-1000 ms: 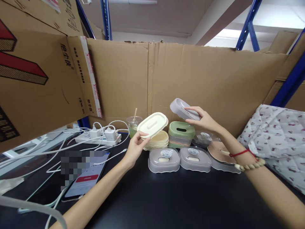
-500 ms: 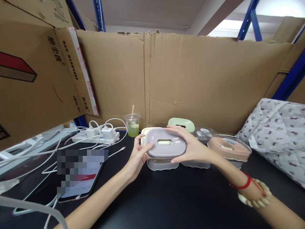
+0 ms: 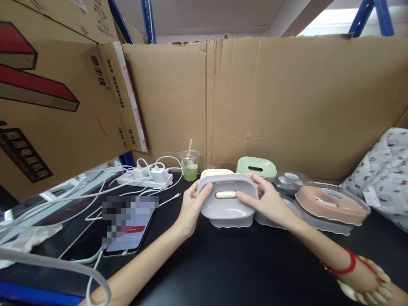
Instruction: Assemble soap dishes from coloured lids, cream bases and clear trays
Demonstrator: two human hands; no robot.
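Observation:
Both hands hold a grey-lavender oval lid [image 3: 228, 209] with a cream bar in its central slot. My left hand [image 3: 194, 208] is closed on the left edge, thumb on top. My right hand [image 3: 269, 202] grips the right side, its thumb touching the right end of the bar and its fingers behind the far rim. The lid's top leans toward me. Below it shows a wavy-edged translucent container [image 3: 232, 222]; whether the two touch I cannot tell. A cream lid [image 3: 216, 172] is partly hidden behind.
At the back stands a green box [image 3: 259, 168]; to the right are clear plastic pieces [image 3: 290, 180] and a peach lidded box [image 3: 331, 202]. A drink cup [image 3: 190, 170], power strip [image 3: 143, 180], cables and phone [image 3: 134, 229] lie left. A cardboard wall [image 3: 270, 102] closes the back.
The lid has tilted toward me. My right thumb has moved from its lower rim up to the bar. The camera view has turned left, so surroundings sit further right.

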